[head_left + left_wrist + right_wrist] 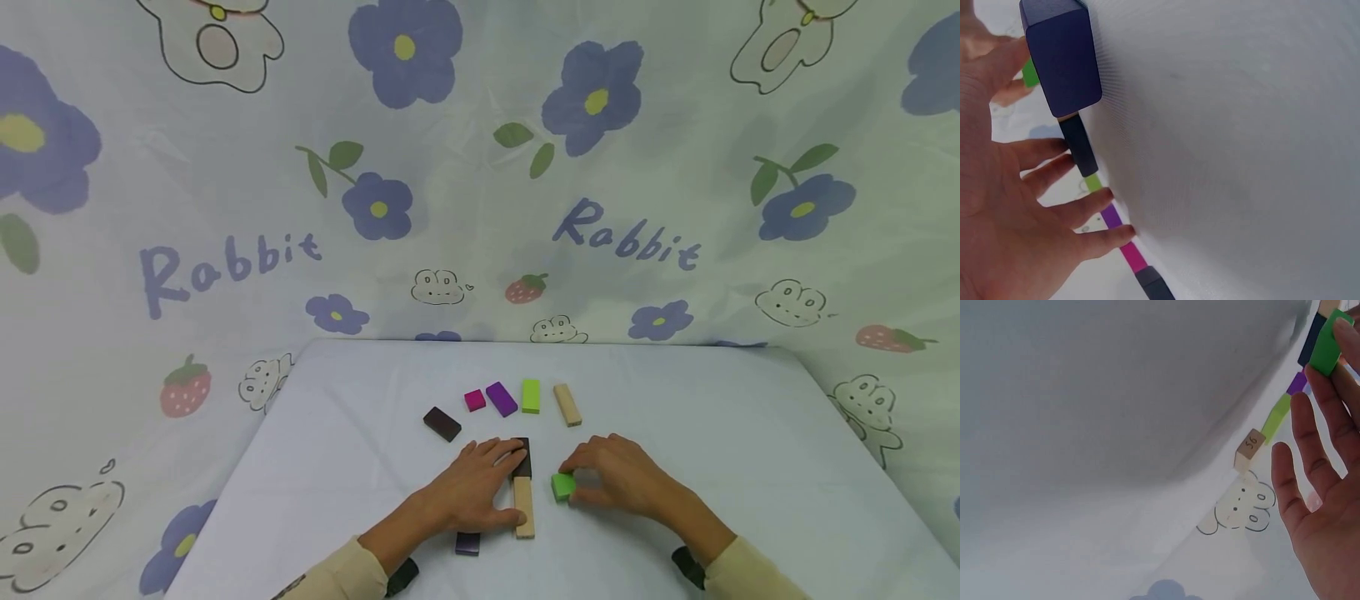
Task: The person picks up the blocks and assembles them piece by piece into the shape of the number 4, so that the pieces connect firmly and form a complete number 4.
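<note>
A black block (pixel 524 467) and a plain wooden block (pixel 524 502) lie end to end in a line on the white table. My left hand (pixel 476 492) is spread beside them, fingertips at the black block and thumb at the near end of the wooden one. Just right of that line, my right hand (pixel 622 475) pinches a bright green block (pixel 562 487) between thumb and fingers. The right wrist view shows the green block (pixel 1327 344) tilted in the fingertips, other fingers extended. A dark purple block (pixel 467 544) lies below the left palm, looming large in the left wrist view.
Behind the hands lie a dark brown block (pixel 442 423), a magenta cube (pixel 475 400), a purple block (pixel 502 399), a lime block (pixel 531 397) and a wooden block (pixel 567 405). The table's (pixel 360 367) far edge meets a printed cloth (pixel 480 250).
</note>
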A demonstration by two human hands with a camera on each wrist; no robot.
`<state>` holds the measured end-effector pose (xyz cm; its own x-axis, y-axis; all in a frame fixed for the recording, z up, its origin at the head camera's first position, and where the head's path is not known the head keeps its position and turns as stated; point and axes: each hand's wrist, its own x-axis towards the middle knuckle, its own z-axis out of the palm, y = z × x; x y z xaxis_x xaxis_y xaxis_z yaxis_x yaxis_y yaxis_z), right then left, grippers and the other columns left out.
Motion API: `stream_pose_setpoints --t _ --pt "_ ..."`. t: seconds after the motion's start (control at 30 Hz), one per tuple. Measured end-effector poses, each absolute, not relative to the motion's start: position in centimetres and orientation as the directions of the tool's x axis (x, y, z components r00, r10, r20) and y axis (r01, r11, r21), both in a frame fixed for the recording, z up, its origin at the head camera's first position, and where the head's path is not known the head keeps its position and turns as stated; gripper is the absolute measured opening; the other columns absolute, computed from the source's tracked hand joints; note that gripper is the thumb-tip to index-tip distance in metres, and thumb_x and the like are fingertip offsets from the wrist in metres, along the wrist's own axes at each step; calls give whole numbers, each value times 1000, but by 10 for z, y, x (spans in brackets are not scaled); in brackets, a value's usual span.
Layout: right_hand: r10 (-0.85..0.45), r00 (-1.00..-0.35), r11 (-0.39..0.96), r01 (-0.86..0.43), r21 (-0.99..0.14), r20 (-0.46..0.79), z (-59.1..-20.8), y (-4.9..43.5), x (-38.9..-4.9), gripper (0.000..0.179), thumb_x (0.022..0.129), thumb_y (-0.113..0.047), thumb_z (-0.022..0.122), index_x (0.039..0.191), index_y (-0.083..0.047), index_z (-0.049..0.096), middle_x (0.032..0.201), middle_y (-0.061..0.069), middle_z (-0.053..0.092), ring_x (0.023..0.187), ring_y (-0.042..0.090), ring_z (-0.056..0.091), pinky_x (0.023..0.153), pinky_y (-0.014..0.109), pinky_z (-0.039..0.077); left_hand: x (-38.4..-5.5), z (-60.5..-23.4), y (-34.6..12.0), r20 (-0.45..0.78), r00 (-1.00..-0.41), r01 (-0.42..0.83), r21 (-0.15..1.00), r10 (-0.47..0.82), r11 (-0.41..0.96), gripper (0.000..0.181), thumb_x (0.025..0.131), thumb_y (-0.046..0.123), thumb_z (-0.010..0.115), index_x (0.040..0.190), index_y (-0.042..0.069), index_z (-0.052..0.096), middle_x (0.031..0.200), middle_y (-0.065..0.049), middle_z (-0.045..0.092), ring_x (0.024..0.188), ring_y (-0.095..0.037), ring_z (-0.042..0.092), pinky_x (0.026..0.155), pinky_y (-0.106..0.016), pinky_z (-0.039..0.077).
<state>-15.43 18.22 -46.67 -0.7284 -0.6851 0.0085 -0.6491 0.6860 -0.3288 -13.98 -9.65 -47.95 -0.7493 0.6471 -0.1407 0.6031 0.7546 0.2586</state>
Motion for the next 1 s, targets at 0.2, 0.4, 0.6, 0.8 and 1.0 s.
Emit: stream_pose_setpoints --t 0.2,0.4,0.6,0.8,1.0 --pt "-635 -772 728 -599 -333 -1 -463 179 -163 33 82 -34 84 112 -22 77 104 -17 71 95 6 62 85 39 52 -140 -480 -97 -142 -750 601 264 646 755 87 90 68 60 157 17 39 161 0 35 147 -26 32 116 -56 29" --pt "-598 -801 751 -560 -350 -2 -464 177 -171 33 83 -31 85 112 -19 76 103 -13 71 94 9 65 85 40 54 -140 -481 -97 -134 -748 606 260 650 751 86 90 68 60 157 17 39 161 0 35 147 -27 33 115 -56 30" --pt "-549 -836 772 -505 -387 -6 -464 173 -177 33 82 -27 86 112 -19 75 100 -13 70 93 10 66 84 39 55 -140 -482 -97 -130 -747 612 248 652 751 87 90 69 59 156 17 39 161 0 35 147 -26 33 115 -56 31" --pt "-483 -875 810 -442 -386 -11 -465 164 -183 36 80 -27 87 113 -17 75 98 -13 69 92 11 66 86 39 55 -140 -481 -98 -133 -746 611 255 653 749 87 90 68 59 157 17 39 161 0 34 147 -26 33 115 -57 30" --pt "-463 -886 822 -427 -378 -6 -465 157 -189 37 81 -27 86 115 -16 75 96 -11 69 93 14 67 85 38 55 -139 -480 -98 -135 -746 609 257 652 750 87 90 68 60 157 16 39 161 0 34 147 -26 32 115 -57 30"
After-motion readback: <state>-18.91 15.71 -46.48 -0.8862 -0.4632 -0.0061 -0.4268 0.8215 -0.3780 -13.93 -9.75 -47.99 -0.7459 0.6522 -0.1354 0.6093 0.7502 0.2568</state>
